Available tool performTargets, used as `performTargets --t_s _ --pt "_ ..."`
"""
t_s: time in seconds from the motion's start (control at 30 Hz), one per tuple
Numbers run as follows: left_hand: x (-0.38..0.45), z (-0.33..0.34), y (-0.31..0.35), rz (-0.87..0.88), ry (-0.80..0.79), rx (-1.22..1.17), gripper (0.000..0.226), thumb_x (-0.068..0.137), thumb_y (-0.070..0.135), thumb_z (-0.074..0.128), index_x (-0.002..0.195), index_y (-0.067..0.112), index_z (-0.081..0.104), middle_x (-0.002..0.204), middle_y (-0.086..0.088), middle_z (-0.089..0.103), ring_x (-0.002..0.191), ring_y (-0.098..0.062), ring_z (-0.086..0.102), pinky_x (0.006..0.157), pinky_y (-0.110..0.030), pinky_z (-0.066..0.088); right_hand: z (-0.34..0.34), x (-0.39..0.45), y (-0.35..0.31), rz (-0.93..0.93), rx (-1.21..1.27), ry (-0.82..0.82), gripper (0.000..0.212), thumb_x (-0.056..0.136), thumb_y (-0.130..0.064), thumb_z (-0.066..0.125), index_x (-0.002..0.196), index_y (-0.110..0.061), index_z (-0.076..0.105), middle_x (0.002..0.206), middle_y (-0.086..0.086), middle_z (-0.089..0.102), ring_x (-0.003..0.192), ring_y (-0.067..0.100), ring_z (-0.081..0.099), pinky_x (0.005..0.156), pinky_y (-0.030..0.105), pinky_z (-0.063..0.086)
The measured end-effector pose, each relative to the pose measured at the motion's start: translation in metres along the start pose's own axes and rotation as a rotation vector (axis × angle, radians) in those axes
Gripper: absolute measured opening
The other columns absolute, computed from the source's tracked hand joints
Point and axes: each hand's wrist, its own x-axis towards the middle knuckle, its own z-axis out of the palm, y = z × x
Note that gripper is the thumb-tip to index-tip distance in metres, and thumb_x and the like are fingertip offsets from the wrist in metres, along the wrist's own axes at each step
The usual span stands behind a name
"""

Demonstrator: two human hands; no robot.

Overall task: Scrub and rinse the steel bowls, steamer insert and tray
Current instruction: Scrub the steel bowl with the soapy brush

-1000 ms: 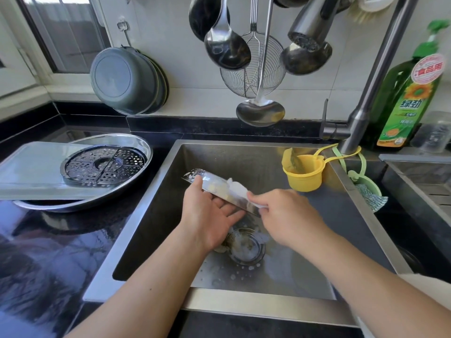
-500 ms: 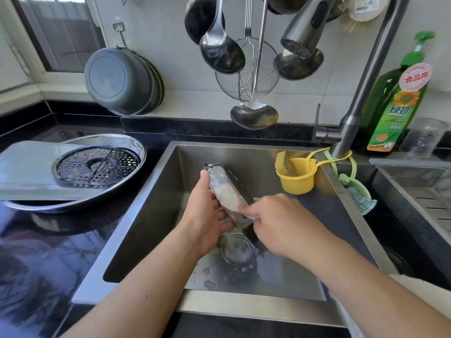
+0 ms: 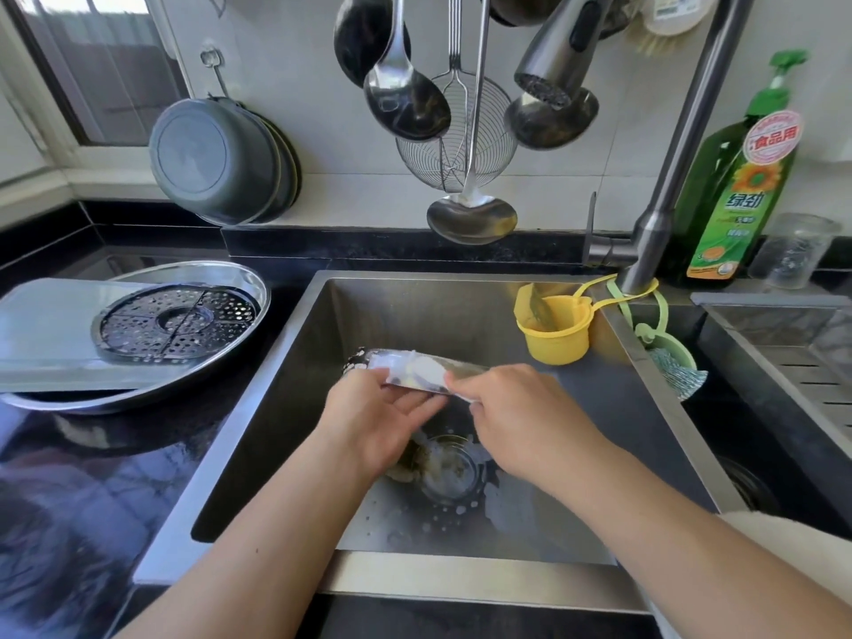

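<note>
While one steamer insert is lying left of the sink, both hands' fingers are grasping one soapy steel piece: left hand, right hand.

Non-task clutter around the sink

Hung on the tiled wall: dark ladle, shiny ladle, wire skimmer, low ladle, another ladle just behind the pull-out spray head. Grey nested basins on a wall hook, left, beside the window. Faucet neck rising at the back right; yellow strainer cup hanging in the sink corner, green holder with scrubber looped just beside it. Green dish-soap bottle and clear cup on the black counter. Drain strainer flecked with foam.
</note>
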Motion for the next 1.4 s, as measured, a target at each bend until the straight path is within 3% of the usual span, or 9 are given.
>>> performTargets --t_s 0.1,0.3,0.43,0.53,0.67,0.83,1.07,1.23,1.4 --pt "0.004 0.001 -0.004 0.024 0.054 0.067 0.035 0.106 -0.007 0.026 0.129 -0.015 0.052 0.117 -0.035 0.067 0.107 -0.045 0.069 0.085 -0.050 0.058 0.004 0.003 -0.006 -0.029 0.039 -0.014 0.056 0.100 -0.019 0.047 0.146 -0.052 0.042 0.140 0.007 0.058 0.122 0.034 0.057 0.092 0.040 0.053" --pt "0.011 -0.009 0.006 0.054 0.097 0.091 0.035 0.106 0.001 0.034 0.134 0.000 0.055 0.127 -0.022 0.068 0.113 -0.036 0.069 0.086 -0.061 0.056 -0.003 0.005 0.022 0.151 0.022 -0.003 0.055 0.101 -0.018 0.045 0.150 -0.045 0.043 0.093 0.005 0.055 0.074 0.023 0.047 0.060 0.034 0.039" --pt "0.005 -0.001 0.002 0.042 0.039 0.049 0.031 0.105 -0.007 0.039 0.134 -0.013 0.048 0.117 -0.032 0.064 0.112 -0.045 0.066 0.089 -0.056 0.056 0.000 0.003 0.005 0.044 0.134 -0.006 0.053 0.102 -0.021 0.045 0.148 -0.047 0.042 0.102 0.008 0.061 0.081 0.026 0.051 0.058 0.035 0.040" --pt "0.007 -0.001 0.004 0.070 0.024 -0.030 0.029 0.106 -0.007 0.037 0.131 -0.015 0.049 0.112 -0.033 0.065 0.106 -0.044 0.066 0.089 -0.054 0.056 0.006 0.004 0.000 -0.003 0.168 0.032 0.051 0.102 -0.025 0.047 0.145 -0.052 0.043 0.117 0.010 0.064 0.097 0.029 0.060 0.072 0.037 0.050" --pt "0.009 -0.003 0.007 0.091 0.029 -0.123 0.034 0.105 -0.004 0.040 0.136 -0.013 0.047 0.119 -0.032 0.064 0.106 -0.045 0.066 0.083 -0.050 0.057 -0.001 0.009 0.021 0.187 0.046 0.021 0.056 0.102 -0.017 0.046 0.151 -0.043 0.040 0.083 -0.002 0.050 0.074 0.018 0.049 0.057 0.030 0.037" --pt "0.002 0.004 -0.002 0.042 -0.004 -0.036 0.031 0.107 0.001 0.038 0.129 -0.014 0.054 0.121 -0.032 0.065 0.107 -0.041 0.067 0.085 -0.046 0.055 0.009 0.006 -0.002 0.030 0.217 0.014 0.051 0.102 -0.025 0.047 0.146 -0.049 0.045 0.111 0.009 0.066 0.093 0.028 0.060 0.066 0.029 0.037" --pt "0.006 0.002 -0.001 0.085 0.021 -0.008 0.029 0.110 0.006 0.036 0.122 -0.011 0.055 0.114 -0.029 0.067 0.103 -0.040 0.068 0.092 -0.047 0.053 0.003 0.015 0.025 0.197 0.130 0.031 0.050 0.103 -0.022 0.046 0.150 -0.040 0.045 0.086 0.004 0.054 0.082 0.025 0.051 0.063 0.031 0.037" --pt "0.005 0.001 -0.003 0.052 0.005 0.036 0.031 0.110 0.011 0.038 0.119 -0.009 0.060 0.112 -0.031 0.069 0.105 -0.042 0.069 0.090 -0.050 0.056 0.016 0.010 -0.002 -0.010 0.271 0.042 0.049 0.099 -0.025 0.052 0.141 -0.052 0.050 0.109 0.008 0.070 0.088 0.024 0.059 0.069 0.029 0.046" --pt "0.008 0.000 -0.003 0.047 -0.030 0.028 0.042 0.113 0.025 0.032 0.127 -0.009 0.054 0.123 -0.034 0.064 0.114 -0.047 0.065 0.106 -0.055 0.049 0.004 0.011 0.027 0.188 0.141 0.029 0.049 0.101 -0.023 0.048 0.142 -0.051 0.050 0.088 0.002 0.056 0.074 0.022 0.047 0.048 0.023 0.030"
